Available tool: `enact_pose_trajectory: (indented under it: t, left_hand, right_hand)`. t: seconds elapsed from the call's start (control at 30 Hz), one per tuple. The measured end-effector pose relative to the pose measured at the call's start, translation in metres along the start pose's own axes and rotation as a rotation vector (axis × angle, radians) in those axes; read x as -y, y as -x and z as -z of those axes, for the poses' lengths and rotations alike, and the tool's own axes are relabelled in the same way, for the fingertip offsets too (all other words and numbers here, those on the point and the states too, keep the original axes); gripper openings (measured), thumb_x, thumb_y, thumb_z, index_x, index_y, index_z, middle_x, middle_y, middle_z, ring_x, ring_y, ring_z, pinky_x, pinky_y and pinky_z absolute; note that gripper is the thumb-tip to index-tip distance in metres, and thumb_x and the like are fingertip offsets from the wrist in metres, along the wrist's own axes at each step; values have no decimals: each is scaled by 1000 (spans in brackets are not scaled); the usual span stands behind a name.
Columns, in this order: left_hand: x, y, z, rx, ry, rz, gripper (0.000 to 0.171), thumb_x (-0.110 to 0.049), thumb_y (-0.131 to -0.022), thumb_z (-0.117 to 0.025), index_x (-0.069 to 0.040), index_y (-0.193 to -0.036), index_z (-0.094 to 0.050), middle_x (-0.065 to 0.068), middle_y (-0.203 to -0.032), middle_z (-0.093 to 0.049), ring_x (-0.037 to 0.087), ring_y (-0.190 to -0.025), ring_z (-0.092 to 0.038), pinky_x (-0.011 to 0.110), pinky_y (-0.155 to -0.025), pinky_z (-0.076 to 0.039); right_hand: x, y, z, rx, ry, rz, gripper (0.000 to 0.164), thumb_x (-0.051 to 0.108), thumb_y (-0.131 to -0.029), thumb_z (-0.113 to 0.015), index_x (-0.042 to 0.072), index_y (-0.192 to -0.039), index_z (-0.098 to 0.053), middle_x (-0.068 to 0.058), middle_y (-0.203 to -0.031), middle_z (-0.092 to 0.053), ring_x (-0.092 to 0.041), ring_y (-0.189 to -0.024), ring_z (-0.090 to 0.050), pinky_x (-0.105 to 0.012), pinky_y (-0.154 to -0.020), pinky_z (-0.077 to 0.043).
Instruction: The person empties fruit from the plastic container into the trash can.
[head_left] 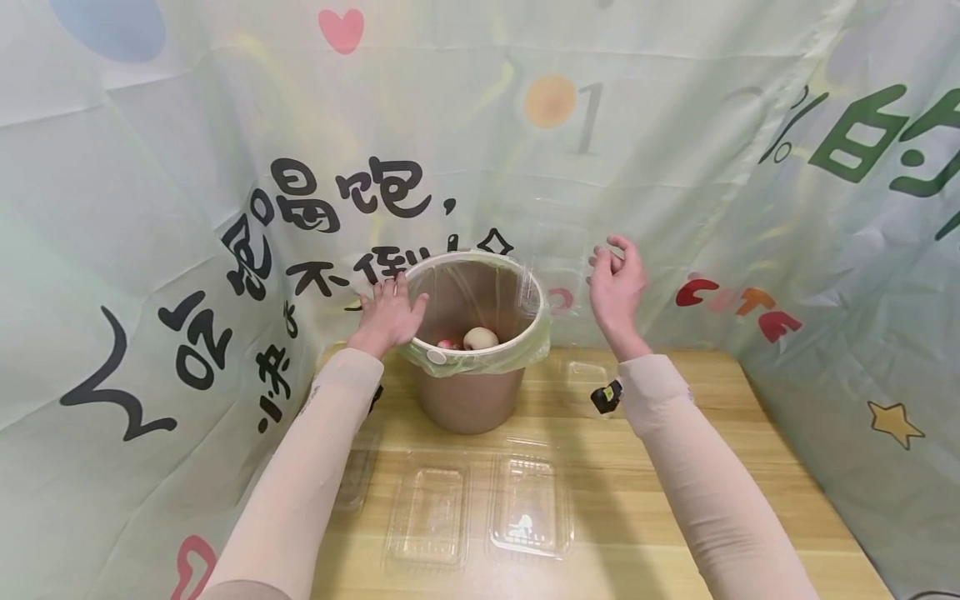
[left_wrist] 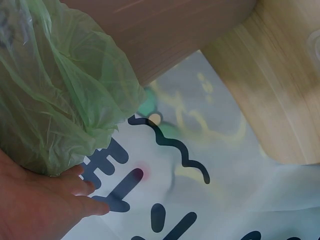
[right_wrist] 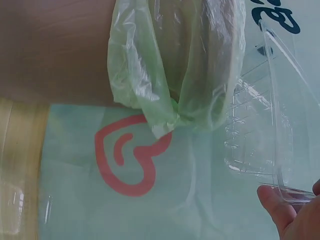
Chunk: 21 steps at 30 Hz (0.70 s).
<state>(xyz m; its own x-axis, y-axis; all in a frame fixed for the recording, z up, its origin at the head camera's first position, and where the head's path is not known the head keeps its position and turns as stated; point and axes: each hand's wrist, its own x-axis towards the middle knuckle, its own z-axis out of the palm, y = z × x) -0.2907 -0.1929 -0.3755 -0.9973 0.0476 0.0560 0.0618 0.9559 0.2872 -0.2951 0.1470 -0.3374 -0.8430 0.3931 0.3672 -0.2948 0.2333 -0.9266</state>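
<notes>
A brown waste bin [head_left: 468,402] with a pale rim stands on the table, lined with a thin green plastic bag [head_left: 534,346] folded over its edge. My left hand [head_left: 386,317] rests at the bin's left rim, its fingers extended and touching the bag there. To the right of the bin, my raised right hand [head_left: 618,287] pinches a clear plastic food container [right_wrist: 250,145] by its edge, seen best in the right wrist view. Inside the bin lie a round beige thing [head_left: 481,338] and a smaller red one [head_left: 447,344].
Clear plastic containers lie on the wooden table [head_left: 622,500]: one front left [head_left: 429,517], one front centre [head_left: 529,507], one partly behind my left forearm [head_left: 358,471] and another right of the bin [head_left: 588,372]. Printed cloth walls [head_left: 450,108] enclose the table's back and sides.
</notes>
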Motion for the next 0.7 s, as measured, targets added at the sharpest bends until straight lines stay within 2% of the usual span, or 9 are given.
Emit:
enact_pose_trajectory:
  t: [0.13,0.27,0.37,0.43,0.6,0.7]
  left_hand:
    - [0,0,1,3,0,0,82,-54,-110,-21,4,-167,-11,32,-171,-18,54,-159,-16,73,-127,-8]
    - [1,0,0,5,-2,1,82,-54,-110,-21,4,-167,-10,32,-171,-17,54,-159,-15,73,-127,-7]
    - [1,0,0,5,0,1,82,-54,-110,-21,4,-167,-10,32,-171,-18,54,-159,-15,73,-127,-7]
    - [1,0,0,3,-2,3,82,-54,-110,-21,4,-167,-10,32,-171,-18,53,-159,-15,73,-127,-7]
    - [1,0,0,11,-8,3,82,-54,-110,-20,4,-167,-9,32,-172,-16,53,-159,-15,73,-127,-6]
    - [1,0,0,15,-6,1,82,-54,-111,-19,4,-167,-9,32,-172,-15,53,-160,-14,73,-127,-6]
  right_hand:
    - [-3,-1,10,-18,-18,-47,36,16,-108,-45,5,-140,-57,-21,-132,-72,-30,-116,-74,-18,-75,-60]
    - [-7,-1,22,-46,-20,-83,32,17,-108,-48,10,-136,-59,-21,-132,-73,-19,-109,-77,-21,-76,-63]
    - [-11,-1,29,-59,-19,-92,28,20,-107,-53,13,-134,-60,-21,-131,-73,-8,-99,-76,-21,-75,-63]
    - [-14,0,34,-56,-7,-101,27,21,-107,-54,14,-133,-60,-20,-131,-73,-6,-98,-76,-19,-75,-62]
    - [-20,4,44,-43,19,-136,26,19,-108,-47,15,-131,-59,-17,-131,-74,-19,-110,-77,-20,-76,-63]
    - [-23,7,50,-33,32,-155,27,21,-108,-49,15,-132,-59,-16,-132,-74,-24,-114,-76,-23,-78,-64]
